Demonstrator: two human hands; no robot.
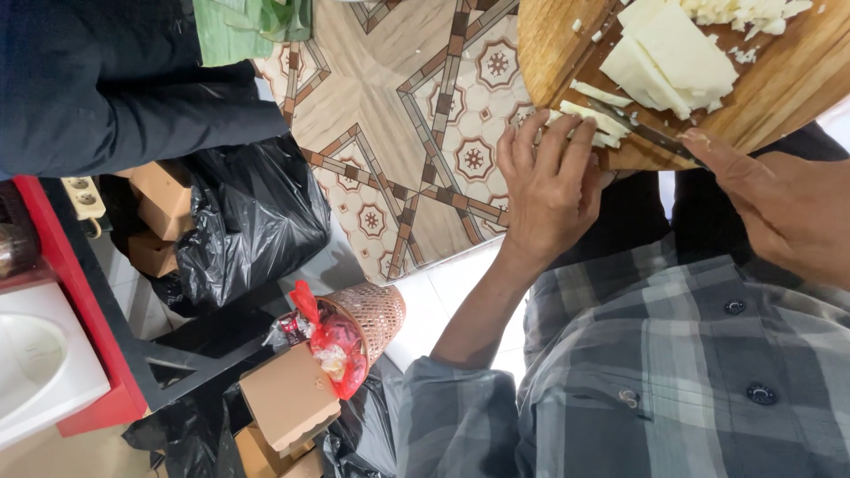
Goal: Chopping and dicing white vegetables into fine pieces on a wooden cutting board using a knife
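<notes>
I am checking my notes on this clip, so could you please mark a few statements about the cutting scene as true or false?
1. The right hand holds a knife. True.
2. The left hand is lifted clear of the board. False: its fingers rest on the pale strips at the board's edge.
3. The board is square and made of plastic. False: it is round and wooden.
4. Flat pale slices lie stacked on the board. True.
5. The small woven basket on the floor holds a red bag. True.
</notes>
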